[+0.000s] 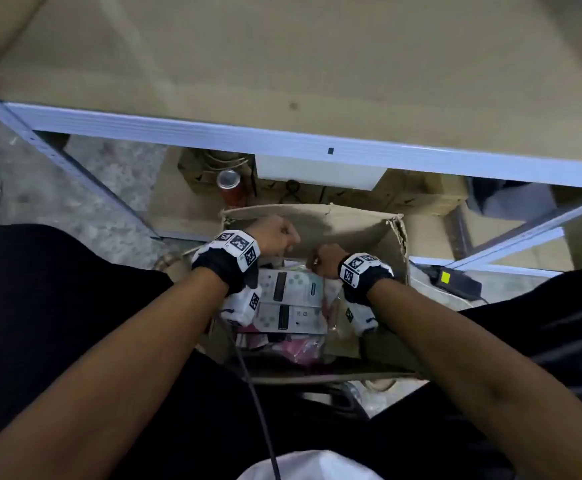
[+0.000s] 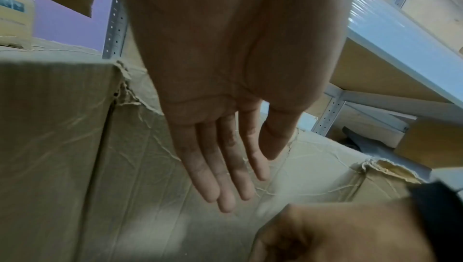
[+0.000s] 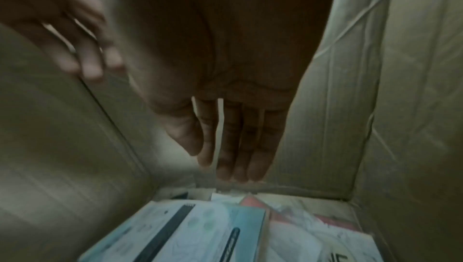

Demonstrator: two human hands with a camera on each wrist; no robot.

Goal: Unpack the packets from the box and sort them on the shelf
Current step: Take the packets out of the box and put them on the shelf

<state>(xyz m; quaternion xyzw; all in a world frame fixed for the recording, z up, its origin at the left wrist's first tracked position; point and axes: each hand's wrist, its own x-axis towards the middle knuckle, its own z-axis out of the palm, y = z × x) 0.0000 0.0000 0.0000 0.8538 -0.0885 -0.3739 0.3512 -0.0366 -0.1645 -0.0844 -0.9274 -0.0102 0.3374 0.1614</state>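
Both hands [image 1: 301,249] reach, fingers straight, above packets [image 1: 291,299] inside box [image 1: 348,226].

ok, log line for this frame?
phase: reach into box | hands: left open, right open | packets: in box | shelf: bare

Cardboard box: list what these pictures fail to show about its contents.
- Head view: the left hand and right hand cover the far packets in the box.
- Right wrist view: print on the white packets is blurred.
- Left wrist view: shows only the box wall, no contents.
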